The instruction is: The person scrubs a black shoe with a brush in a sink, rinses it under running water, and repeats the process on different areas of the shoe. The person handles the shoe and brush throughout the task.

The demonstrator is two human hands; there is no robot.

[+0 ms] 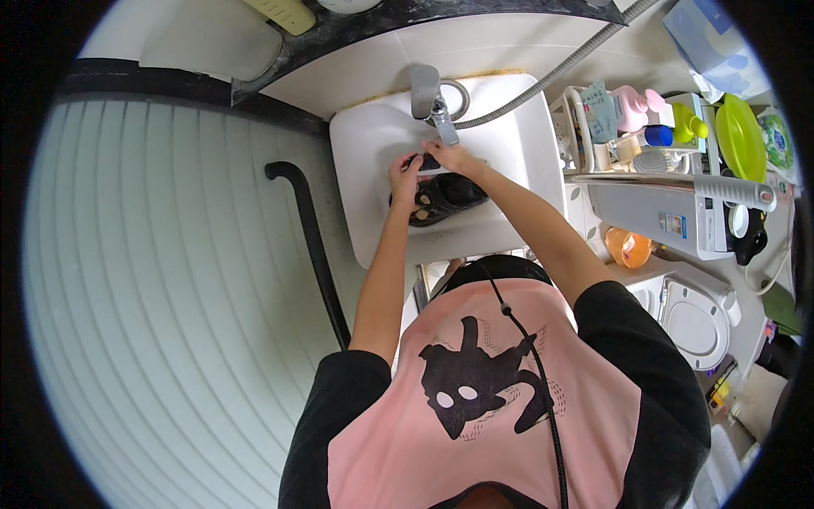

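Both my hands are inside the white washbasin (528, 172), under the faucet (445, 124). A small brush with dark bristles (431, 163) and a pale edge is between them. My left hand (404, 181) closes its fingers on the brush's left end. At its right end is my right hand (448, 158), with thumb and fingers near the bristles; whether it grips the brush or only touches it I cannot tell. Just below the hands a black clog-like shoe (455, 194) with round openings lies on its side or tilted in the basin.
A grey shower hose (547, 83) crosses behind the basin. Right of it stand a white rack (575, 127) of bottles, a silver bar (642, 181), an orange bin (628, 248) and a toilet (693, 324). A black handle (311, 248) fronts the ribbed panel on the left.
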